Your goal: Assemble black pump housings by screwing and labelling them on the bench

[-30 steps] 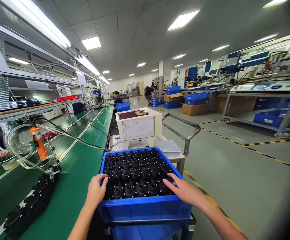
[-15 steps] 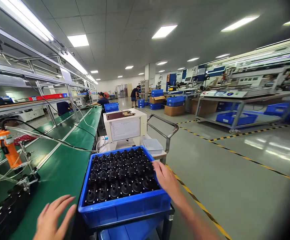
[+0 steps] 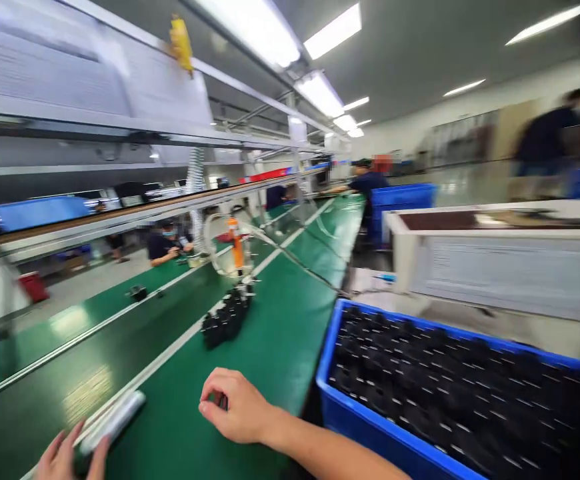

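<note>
Green belt now fills the lower left of the view, where half a second ago the blue plastic crate of black moulded parts sat in the middle; both hands have been brought off the crate and over to the belt. At the bottom left corner the left hand is seen only in part, its fingers laid loosely around the near end of a pale, glossy cylindrical piece that lies along the white belt divider; whether it is truly gripped cannot be told. Further right, the right hand is curled narrowly, with something small and dark pinched at the fingertips and pressed to the belt, just beside the crate's left wall. A cluster of black parts is left well up the belt below an orange tool. Open belt is available between the hands and that cluster; to the right, room is closed off by the crate edge.
</note>
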Demonstrator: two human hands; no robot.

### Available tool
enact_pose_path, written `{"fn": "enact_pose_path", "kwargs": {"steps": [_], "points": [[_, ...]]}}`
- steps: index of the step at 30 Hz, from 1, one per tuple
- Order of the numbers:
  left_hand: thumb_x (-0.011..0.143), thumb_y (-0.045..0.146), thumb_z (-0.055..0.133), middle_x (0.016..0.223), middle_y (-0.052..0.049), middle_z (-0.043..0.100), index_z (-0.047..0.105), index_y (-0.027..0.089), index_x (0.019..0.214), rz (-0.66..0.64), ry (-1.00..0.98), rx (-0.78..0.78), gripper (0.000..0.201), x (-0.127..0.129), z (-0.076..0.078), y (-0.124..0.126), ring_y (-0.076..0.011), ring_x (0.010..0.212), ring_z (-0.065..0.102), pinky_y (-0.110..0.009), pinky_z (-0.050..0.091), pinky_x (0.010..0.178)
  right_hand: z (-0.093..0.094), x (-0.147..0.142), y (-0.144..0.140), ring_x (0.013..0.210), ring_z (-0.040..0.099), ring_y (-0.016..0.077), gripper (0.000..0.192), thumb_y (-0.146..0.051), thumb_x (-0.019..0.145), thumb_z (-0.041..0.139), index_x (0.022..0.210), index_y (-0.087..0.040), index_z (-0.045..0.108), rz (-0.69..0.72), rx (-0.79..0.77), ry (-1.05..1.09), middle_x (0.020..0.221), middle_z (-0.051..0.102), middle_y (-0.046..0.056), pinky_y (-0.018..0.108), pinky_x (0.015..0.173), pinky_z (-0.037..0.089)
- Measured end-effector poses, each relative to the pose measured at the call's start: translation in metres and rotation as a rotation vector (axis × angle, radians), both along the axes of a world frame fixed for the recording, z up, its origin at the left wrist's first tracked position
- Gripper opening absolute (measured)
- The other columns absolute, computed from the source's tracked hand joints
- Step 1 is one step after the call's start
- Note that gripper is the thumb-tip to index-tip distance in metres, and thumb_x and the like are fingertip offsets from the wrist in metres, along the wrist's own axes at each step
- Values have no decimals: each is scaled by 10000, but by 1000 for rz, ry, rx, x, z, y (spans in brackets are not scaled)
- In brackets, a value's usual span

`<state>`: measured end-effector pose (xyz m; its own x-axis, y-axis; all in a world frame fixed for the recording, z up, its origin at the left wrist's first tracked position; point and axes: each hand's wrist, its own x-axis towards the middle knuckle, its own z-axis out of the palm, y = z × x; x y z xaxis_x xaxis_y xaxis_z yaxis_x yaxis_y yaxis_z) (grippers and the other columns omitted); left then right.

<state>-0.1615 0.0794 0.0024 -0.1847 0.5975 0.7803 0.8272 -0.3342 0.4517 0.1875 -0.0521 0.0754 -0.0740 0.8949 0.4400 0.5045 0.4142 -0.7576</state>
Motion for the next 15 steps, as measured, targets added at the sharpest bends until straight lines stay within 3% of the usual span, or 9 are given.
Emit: {"fn": "enact_pose_path", "kwargs": {"steps": [3,6,8,10,12,13,15], "points": [[892,617,429,1302,-278,657,731,64,1230,90,96,-150,716,-26,4,-8,-483,1261,632,-634,546,1042,7,-40,66,660,625,154,43,-250,811,739,814,-207,748,155,-30,-48,842,693,12,278,687,484],[956,511,412,1290,-209,735,731,116,1257,82,134,-213,591,-22,-2,-10,-411,1282,654,-625,453,1159,0,-73,120,720,634,193,63,-254,829,717,817,-196,736,210,-55,-48,817,699,28,311,730,482],[995,412,435,1348,-149,746,706,172,1329,74,180,-230,492,-11,-7,-11,-415,1412,562,-703,248,1256,-14,-90,144,722,648,197,149,-292,907,639,945,-181,731,217,-87,0,875,712,52,309,704,491],[1010,321,474,1355,-107,757,717,220,1320,5,218,-259,407,2,-10,-13,-420,1478,493,-755,65,1269,-32,-101,158,682,653,181,266,-324,970,552,1127,-160,689,236,-133,62,949,715,74,293,650,498],[1004,303,530,1239,-77,806,780,272,1177,-122,214,-280,306,13,-11,-17,-404,1424,557,-772,0,1261,-50,-106,163,670,647,165,340,-337,973,545,1243,-151,634,264,-168,112,979,706,75,278,635,499],[1000,331,560,1171,-71,820,798,288,1093,-193,188,-284,259,17,-11,-20,-391,1364,612,-776,18,1262,-58,-107,162,676,638,161,358,-331,951,579,1259,-154,623,280,-178,130,958,700,61,271,641,494],[981,428,611,1140,-94,807,796,290,1065,-317,95,-282,246,24,-13,-25,-367,1255,680,-744,198,1264,-68,-105,157,674,608,149,413,-294,874,671,1264,-169,622,327,-198,151,882,686,19,251,638,471]]}}
